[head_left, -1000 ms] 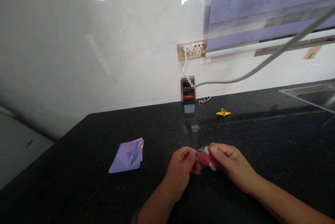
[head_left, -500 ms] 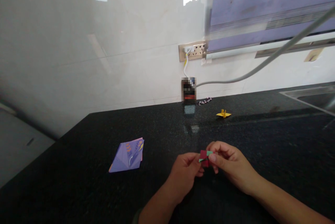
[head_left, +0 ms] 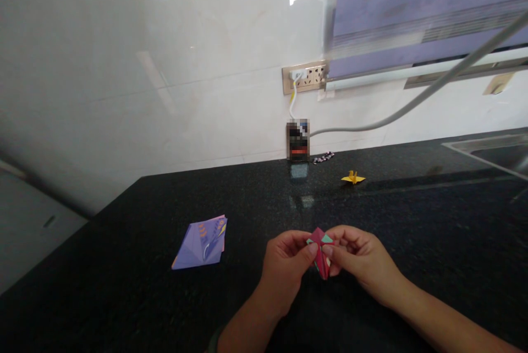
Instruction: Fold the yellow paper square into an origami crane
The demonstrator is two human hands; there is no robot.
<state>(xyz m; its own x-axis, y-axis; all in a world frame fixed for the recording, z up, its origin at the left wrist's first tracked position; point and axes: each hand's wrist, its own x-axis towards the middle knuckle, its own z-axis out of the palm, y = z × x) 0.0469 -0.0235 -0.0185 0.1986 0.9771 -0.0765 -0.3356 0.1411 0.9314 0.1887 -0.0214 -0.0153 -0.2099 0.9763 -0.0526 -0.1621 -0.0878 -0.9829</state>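
Observation:
A small folded origami paper, dark red with green patches, is held between both hands above the black countertop. It has a pointed top and a narrow tip pointing down towards me. My left hand pinches its left side, thumb on the front face. On the right edge, my right hand grips it the same way, its thumb close to the other thumb. Fingers behind the paper are partly hidden. Beyond the hands, a yellow paper crane stands on the counter.
A small stack of purple patterned paper lies to the left. At the wall stand a blurred-out box-like object and a beaded strand. A white cable runs up to the socket. A sink edge is at far right.
The paper has been turned and now shows a longer, diamond-like shape with a tip pointing down. My left hand has moved slightly up, and both thumbs now press its front.

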